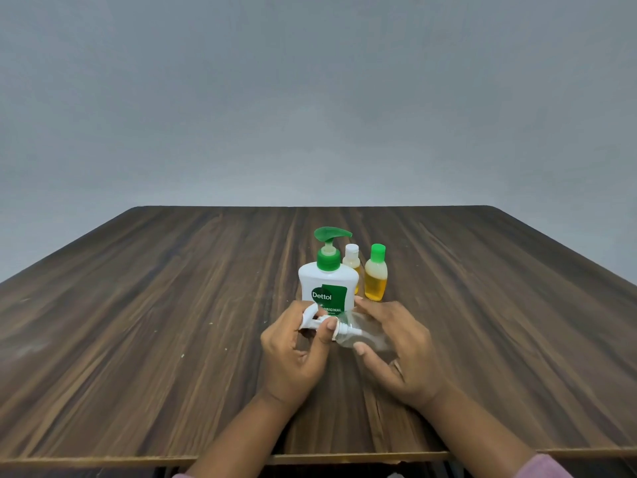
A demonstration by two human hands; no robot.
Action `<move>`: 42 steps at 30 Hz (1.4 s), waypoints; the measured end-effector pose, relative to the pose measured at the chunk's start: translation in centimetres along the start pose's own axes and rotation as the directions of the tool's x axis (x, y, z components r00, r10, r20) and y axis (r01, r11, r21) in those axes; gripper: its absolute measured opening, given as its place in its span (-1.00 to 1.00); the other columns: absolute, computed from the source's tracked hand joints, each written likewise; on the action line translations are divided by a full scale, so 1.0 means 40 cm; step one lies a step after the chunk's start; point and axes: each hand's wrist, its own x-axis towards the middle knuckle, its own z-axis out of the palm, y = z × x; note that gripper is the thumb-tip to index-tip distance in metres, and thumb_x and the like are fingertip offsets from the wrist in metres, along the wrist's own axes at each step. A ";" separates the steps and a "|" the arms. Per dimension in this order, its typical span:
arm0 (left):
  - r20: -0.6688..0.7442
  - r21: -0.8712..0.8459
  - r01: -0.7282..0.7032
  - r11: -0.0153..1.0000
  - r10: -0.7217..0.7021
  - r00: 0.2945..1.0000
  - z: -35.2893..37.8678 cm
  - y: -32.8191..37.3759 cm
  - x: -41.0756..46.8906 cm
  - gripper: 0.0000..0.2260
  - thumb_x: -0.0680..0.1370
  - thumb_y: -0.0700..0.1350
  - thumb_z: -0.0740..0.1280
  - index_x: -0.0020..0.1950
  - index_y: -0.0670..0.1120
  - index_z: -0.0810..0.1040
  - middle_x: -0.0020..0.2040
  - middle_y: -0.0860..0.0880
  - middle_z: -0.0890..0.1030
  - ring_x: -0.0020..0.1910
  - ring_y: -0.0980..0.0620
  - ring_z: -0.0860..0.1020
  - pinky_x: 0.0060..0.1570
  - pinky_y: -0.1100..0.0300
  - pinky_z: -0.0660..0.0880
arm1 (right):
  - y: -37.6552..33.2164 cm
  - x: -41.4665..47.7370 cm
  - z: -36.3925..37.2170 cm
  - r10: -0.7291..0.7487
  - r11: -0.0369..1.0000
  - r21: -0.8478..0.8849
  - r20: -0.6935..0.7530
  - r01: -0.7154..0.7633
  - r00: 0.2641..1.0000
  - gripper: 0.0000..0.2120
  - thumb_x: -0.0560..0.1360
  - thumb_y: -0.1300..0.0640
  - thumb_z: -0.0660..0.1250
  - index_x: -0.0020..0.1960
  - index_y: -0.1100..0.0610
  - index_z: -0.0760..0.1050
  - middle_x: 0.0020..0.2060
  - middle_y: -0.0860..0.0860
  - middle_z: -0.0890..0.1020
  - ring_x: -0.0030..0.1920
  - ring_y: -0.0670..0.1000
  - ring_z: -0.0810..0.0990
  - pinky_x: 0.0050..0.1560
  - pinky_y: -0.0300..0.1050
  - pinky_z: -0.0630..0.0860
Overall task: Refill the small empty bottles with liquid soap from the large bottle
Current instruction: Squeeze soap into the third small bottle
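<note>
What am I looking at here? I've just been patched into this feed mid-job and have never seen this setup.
There is no machine: this is one picture from a camera worn on a person's head, looking forward and down at their two bare hands. They work over a dark wooden table. The right hand holds a small clear bottle on its side, seemingly empty. The left hand grips that bottle's white pump top, at its neck. Behind them stand a large white Dettol pump bottle, a small yellow-filled bottle with a white cap, and another with a green cap.
</note>
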 end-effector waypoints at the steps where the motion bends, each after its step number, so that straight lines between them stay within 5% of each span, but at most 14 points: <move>1: -0.013 -0.016 0.018 1.000 -0.018 1.000 0.000 -0.003 0.000 -0.72 0.59 0.08 0.26 -0.15 -0.11 0.53 -0.31 0.04 0.57 -0.34 0.09 0.57 -0.43 0.13 0.49 | 0.002 0.001 0.002 -0.016 1.000 -0.017 -0.012 0.015 1.000 -0.56 0.50 -0.06 0.33 0.29 0.13 0.41 0.06 0.03 0.60 0.03 -0.06 0.56 -0.03 -0.11 0.55; 5: -0.039 -0.034 0.015 0.999 -0.016 0.999 -0.003 -0.001 0.001 -0.74 0.59 0.09 0.24 -0.14 -0.07 0.50 -0.32 0.02 0.56 -0.33 0.08 0.56 -0.38 0.21 0.48 | 0.008 0.004 0.004 -0.017 0.996 -0.092 -0.039 0.013 0.999 -0.44 0.40 -0.19 0.43 0.26 0.09 0.40 0.11 -0.05 0.46 0.05 -0.05 0.49 0.01 -0.16 0.51; 7: -0.036 -0.037 0.010 0.999 -0.011 0.999 -0.003 0.002 0.001 -0.76 0.60 0.09 0.22 -0.11 -0.05 0.48 -0.28 0.04 0.56 -0.30 0.10 0.56 -0.35 0.27 0.46 | 0.009 0.004 -0.005 0.080 0.997 0.006 -0.020 -0.080 0.997 -0.39 0.39 -0.25 0.40 0.29 0.07 0.38 0.10 -0.06 0.45 0.05 -0.04 0.52 0.04 -0.20 0.51; 10: -0.003 -0.023 -0.009 1.000 0.009 1.000 -0.001 0.000 -0.003 -0.77 0.61 0.07 0.21 -0.08 -0.07 0.48 -0.22 0.09 0.54 -0.26 0.14 0.55 -0.30 0.32 0.44 | 0.015 -0.004 -0.011 0.209 0.960 0.179 0.056 -0.215 0.976 -0.58 0.48 -0.11 0.29 0.28 0.03 0.45 0.05 -0.09 0.59 0.03 -0.11 0.59 -0.06 -0.12 0.57; 13: -0.010 -0.027 0.018 0.999 -0.018 1.000 -0.001 -0.001 0.001 -0.76 0.61 0.09 0.20 -0.08 -0.06 0.48 -0.21 0.10 0.54 -0.27 0.14 0.54 -0.33 0.29 0.44 | 0.016 -0.004 -0.006 0.174 0.970 0.165 0.036 -0.178 0.984 -0.65 0.50 -0.11 0.32 0.14 0.11 0.55 0.00 -0.08 0.62 0.00 -0.13 0.60 -0.12 -0.10 0.58; 18: -0.033 -0.033 0.031 0.999 -0.032 0.999 -0.004 0.002 0.004 -0.76 0.61 0.11 0.19 -0.08 -0.04 0.47 -0.23 0.09 0.54 -0.29 0.14 0.54 -0.35 0.28 0.45 | 0.011 0.004 -0.002 0.051 0.999 0.012 -0.020 -0.051 0.998 -0.53 0.36 -0.09 0.47 0.15 0.08 0.39 0.06 -0.07 0.45 0.02 -0.11 0.50 -0.06 -0.28 0.50; 24: 0.015 -0.027 -0.015 1.000 0.015 1.000 -0.002 0.001 0.001 -0.77 0.61 0.08 0.20 -0.09 -0.05 0.47 -0.22 0.11 0.53 -0.27 0.15 0.54 -0.30 0.34 0.43 | 0.005 -0.004 -0.010 0.174 0.972 0.147 0.077 -0.184 0.982 -0.57 0.50 -0.14 0.30 0.22 0.13 0.51 0.07 -0.10 0.61 0.05 -0.20 0.58 -0.04 -0.27 0.54; 31: -0.049 -0.075 0.105 0.992 -0.109 0.993 -0.003 0.006 0.009 -0.74 0.58 0.14 0.23 -0.15 -0.01 0.47 -0.33 0.08 0.53 -0.40 0.09 0.53 -0.45 0.18 0.44 | 0.022 0.000 0.000 -0.096 0.988 -0.131 -0.097 0.083 0.991 -0.62 0.36 0.05 0.49 0.09 0.10 0.44 0.03 -0.02 0.51 -0.01 -0.02 0.52 -0.05 -0.20 0.51; 36: -0.046 -0.122 0.187 0.975 -0.194 0.980 -0.003 0.010 0.009 -0.75 0.56 0.20 0.24 -0.18 0.07 0.45 -0.40 -0.01 0.53 -0.52 0.01 0.49 -0.58 0.10 0.40 | 0.029 0.001 0.017 -0.232 0.950 -0.247 -0.141 0.192 0.962 -0.70 0.37 0.22 0.41 0.00 0.12 0.34 0.01 0.03 0.43 -0.01 0.05 0.45 -0.10 -0.10 0.47; 42: -0.040 -0.120 0.175 0.977 -0.180 0.983 -0.009 0.009 0.009 -0.72 0.57 0.19 0.23 -0.18 0.01 0.46 -0.40 -0.02 0.53 -0.50 0.02 0.52 -0.53 0.15 0.43 | -0.007 0.007 0.001 0.084 0.993 0.091 -0.033 -0.080 0.996 -0.57 0.50 -0.15 0.29 0.21 0.12 0.38 0.11 -0.07 0.44 0.10 -0.24 0.47 -0.02 -0.38 0.49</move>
